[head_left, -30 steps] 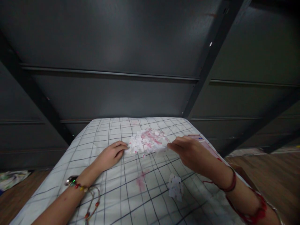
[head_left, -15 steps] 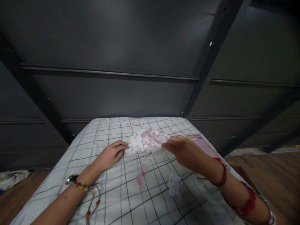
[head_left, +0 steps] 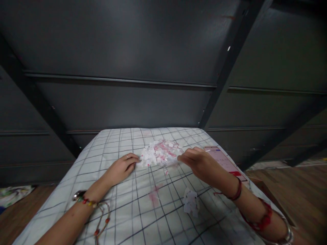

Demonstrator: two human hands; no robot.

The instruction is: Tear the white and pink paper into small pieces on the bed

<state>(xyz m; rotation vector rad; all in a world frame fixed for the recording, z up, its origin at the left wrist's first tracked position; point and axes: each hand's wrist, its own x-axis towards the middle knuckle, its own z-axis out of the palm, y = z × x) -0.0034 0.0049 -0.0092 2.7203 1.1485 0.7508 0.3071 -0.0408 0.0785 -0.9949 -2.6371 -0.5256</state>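
Note:
A heap of small torn white paper scraps (head_left: 153,154) with pink marks lies on the white checked cloth (head_left: 127,204). Thin, clear-looking plastic (head_left: 173,160) shows at its right side, perhaps a bag; its outline is hard to make out. My left hand (head_left: 122,169), with a ring on one finger, rests on the cloth, fingertips closed together at the heap's left edge. Whatever they pinch is hidden. At the right edge, my right hand (head_left: 195,161) is closed in a pinch on the plastic. One loose scrap (head_left: 166,172) lies just in front of the heap.
A smaller cluster of white scraps (head_left: 191,202) lies nearer me, beside a pink smear (head_left: 154,195) on the cloth. Behind my right hand is a phone (head_left: 222,161) with a lit pink screen. A dark panelled wall (head_left: 133,105) stands beyond the far edge.
My right hand has shifted slightly to the right, and more of the phone screen shows. The loose scrap before the heap looks slightly moved. My left hand stays put.

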